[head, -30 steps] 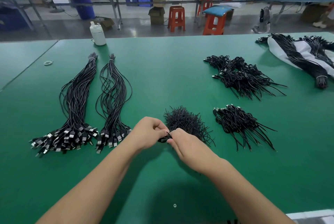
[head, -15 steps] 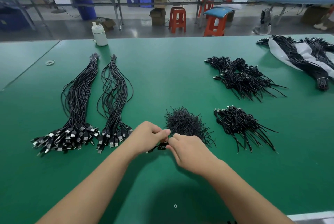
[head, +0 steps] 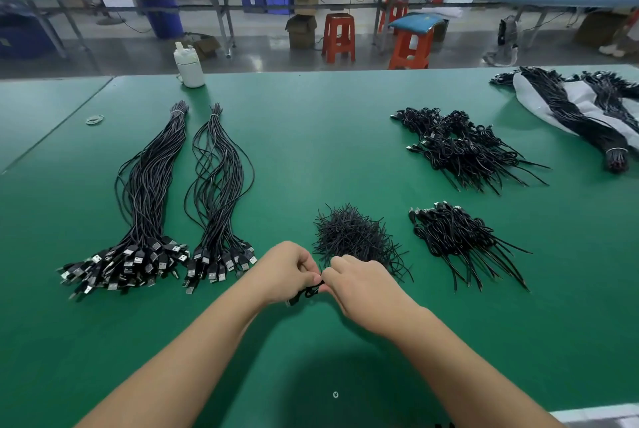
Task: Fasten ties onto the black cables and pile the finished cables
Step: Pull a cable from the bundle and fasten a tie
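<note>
White bottle (head: 189,69) stood at far edge of green counter (head: 311,137). Rubber band (head: 94,119) lay left. Orange stools (head: 339,37) stood on floor beyond.

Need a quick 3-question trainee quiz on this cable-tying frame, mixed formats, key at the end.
1. True or false: both the left hand and the right hand grip the coiled cable.
2. Multiple choice: the loose tie pile lies (A) just beyond the hands, (B) beside the white bottle, (C) on the white sheet.
3. Fill in: the two long cable bundles lie to the person's ____.

Key: 1 true; 2 A; 3 left.
</note>
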`<action>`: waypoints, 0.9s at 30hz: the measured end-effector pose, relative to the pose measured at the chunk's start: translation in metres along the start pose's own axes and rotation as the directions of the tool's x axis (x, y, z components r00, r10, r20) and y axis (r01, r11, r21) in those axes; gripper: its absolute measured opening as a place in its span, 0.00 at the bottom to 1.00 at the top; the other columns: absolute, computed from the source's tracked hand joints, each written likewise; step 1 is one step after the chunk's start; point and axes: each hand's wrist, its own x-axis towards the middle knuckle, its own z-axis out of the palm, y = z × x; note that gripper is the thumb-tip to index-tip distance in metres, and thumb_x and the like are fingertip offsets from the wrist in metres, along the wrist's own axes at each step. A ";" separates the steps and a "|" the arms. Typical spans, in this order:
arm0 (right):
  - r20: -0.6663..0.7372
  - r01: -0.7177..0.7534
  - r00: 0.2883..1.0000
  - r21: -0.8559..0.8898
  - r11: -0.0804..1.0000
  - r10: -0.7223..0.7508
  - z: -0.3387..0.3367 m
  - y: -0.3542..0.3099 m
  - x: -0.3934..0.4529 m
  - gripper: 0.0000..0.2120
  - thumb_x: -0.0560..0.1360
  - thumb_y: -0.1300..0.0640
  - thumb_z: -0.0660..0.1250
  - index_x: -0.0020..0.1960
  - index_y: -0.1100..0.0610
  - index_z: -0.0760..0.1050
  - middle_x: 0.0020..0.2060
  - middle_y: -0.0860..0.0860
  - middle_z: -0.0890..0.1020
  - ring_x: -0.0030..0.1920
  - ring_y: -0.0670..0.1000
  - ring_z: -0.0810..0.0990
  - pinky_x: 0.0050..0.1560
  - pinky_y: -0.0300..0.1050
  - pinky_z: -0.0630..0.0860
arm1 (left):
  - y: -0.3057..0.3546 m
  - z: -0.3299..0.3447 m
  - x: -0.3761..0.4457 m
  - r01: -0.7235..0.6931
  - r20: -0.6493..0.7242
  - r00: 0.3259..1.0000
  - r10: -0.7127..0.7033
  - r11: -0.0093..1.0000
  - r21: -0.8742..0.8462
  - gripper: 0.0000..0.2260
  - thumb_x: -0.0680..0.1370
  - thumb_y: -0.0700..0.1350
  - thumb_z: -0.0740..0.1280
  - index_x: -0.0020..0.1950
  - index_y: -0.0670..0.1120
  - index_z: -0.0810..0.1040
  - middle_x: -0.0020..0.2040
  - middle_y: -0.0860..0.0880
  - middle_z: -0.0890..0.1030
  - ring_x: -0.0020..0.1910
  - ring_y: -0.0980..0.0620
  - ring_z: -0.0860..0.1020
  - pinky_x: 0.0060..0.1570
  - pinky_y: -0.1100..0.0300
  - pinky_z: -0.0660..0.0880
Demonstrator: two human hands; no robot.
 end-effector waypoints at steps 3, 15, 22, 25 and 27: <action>-0.043 0.005 0.999 -0.028 1.000 -0.006 0.003 0.000 -0.001 0.14 0.82 0.46 0.60 0.44 0.53 0.76 0.39 0.49 0.77 0.39 0.51 0.78 0.28 0.45 0.67 | 0.003 0.000 0.000 -0.013 0.005 1.000 0.013 0.990 0.138 0.09 0.77 0.45 0.72 0.36 0.52 0.79 0.30 0.56 0.77 0.27 0.60 0.72 0.26 0.70 0.65; -0.384 0.029 0.922 0.169 0.985 0.039 0.000 0.013 -0.005 0.12 0.77 0.56 0.71 0.59 0.56 0.81 0.58 0.51 0.82 0.58 0.56 0.79 0.62 0.50 0.75 | -0.002 -0.008 -0.007 0.149 0.251 0.968 0.026 0.742 -0.653 0.05 0.80 0.36 0.65 0.44 0.39 0.76 0.34 0.45 0.79 0.32 0.52 0.77 0.35 0.63 0.75; -0.330 -0.084 0.900 0.510 0.856 0.286 -0.011 0.001 -0.001 0.15 0.78 0.62 0.69 0.64 0.61 0.80 0.60 0.53 0.81 0.60 0.50 0.80 0.66 0.40 0.72 | 0.005 -0.015 -0.010 -0.021 0.148 0.975 0.167 0.727 -0.687 0.03 0.80 0.33 0.64 0.48 0.38 0.76 0.35 0.47 0.80 0.31 0.54 0.77 0.35 0.64 0.73; -0.216 -0.163 0.884 0.690 0.705 0.415 -0.017 -0.004 0.005 0.09 0.80 0.63 0.66 0.57 0.59 0.82 0.50 0.49 0.84 0.50 0.46 0.81 0.57 0.35 0.73 | 0.011 -0.011 -0.011 -0.196 -0.035 0.976 0.217 0.789 -0.582 0.08 0.81 0.31 0.62 0.46 0.40 0.76 0.35 0.48 0.79 0.34 0.53 0.75 0.39 0.62 0.73; -0.063 -0.261 0.853 0.808 0.528 0.519 -0.020 -0.008 0.010 0.05 0.81 0.60 0.65 0.49 0.55 0.79 0.41 0.48 0.84 0.43 0.48 0.83 0.49 0.42 0.78 | 0.015 -0.008 -0.012 -0.283 -0.162 0.958 0.235 0.852 -0.440 0.08 0.81 0.33 0.63 0.45 0.44 0.75 0.35 0.50 0.78 0.35 0.54 0.74 0.41 0.61 0.73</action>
